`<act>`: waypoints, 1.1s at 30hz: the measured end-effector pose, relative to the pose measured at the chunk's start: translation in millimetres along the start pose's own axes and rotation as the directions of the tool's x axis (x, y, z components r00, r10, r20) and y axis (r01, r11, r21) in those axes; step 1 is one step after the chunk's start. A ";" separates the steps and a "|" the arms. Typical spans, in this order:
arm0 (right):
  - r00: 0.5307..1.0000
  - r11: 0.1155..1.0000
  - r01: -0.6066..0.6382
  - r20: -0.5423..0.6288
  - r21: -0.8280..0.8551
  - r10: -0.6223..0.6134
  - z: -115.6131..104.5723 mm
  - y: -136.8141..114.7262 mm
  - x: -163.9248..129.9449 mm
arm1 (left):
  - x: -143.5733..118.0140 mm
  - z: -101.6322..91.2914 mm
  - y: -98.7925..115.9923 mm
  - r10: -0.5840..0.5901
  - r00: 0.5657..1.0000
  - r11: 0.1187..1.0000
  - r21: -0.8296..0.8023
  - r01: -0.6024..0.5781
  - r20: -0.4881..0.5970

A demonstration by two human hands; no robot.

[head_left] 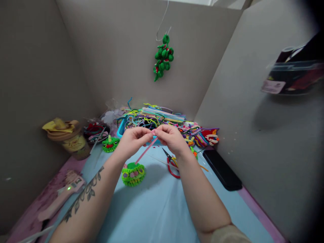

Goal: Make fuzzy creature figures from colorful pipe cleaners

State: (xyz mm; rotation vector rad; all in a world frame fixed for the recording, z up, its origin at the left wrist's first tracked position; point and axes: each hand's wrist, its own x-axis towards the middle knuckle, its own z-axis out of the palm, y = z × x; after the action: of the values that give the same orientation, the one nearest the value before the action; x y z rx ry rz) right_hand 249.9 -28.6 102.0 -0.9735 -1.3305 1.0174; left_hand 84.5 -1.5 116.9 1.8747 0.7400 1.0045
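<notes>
My left hand (pixel 136 140) and my right hand (pixel 168 136) meet over the middle of the table. Both pinch a pink pipe cleaner (pixel 146 151) at its upper end, which is partly hidden by my fingers. Its free length slants down to the left, toward a green pipe-cleaner figure (pixel 133 174) on the blue surface; I cannot tell whether they touch. That figure has purple and pink round parts and a yellowish row in front. Red-handled scissors (pixel 172 165) lie by my right wrist, blades pointing up and left.
A pink glue gun (pixel 64 197) with a lit green light lies left, near a lidded cup (pixel 72 140). Behind are a green figure (pixel 110 144) and a blue basket (pixel 121 127) heaped with pipe cleaners. A black phone (pixel 222 169) lies right. Green pieces (pixel 164 57) hang on the back wall.
</notes>
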 end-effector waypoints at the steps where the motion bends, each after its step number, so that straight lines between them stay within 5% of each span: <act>1: 1.000 1.000 0.003 -0.004 -0.007 -0.003 0.1 -0.1 0.1 | 0.0 -0.1 -0.6 0.002 1.000 1.000 -0.001 -0.002 0.000; 25: 0.998 0.995 0.060 -0.003 -0.085 -0.061 1.1 -3.5 -1.2 | 0.6 -0.2 1.3 -0.035 0.998 0.999 0.022 0.037 -0.057; 33: 0.997 0.988 0.071 -0.020 -0.136 -0.074 4.9 -1.0 -0.4 | -1.0 4.5 2.4 0.007 0.989 0.986 0.167 0.018 -0.149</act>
State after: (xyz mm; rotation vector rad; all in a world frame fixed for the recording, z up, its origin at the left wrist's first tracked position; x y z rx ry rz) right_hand 245.0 -29.4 102.9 -1.0282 -1.4187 0.8658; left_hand 88.1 -5.3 117.3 1.9545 0.9426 1.1176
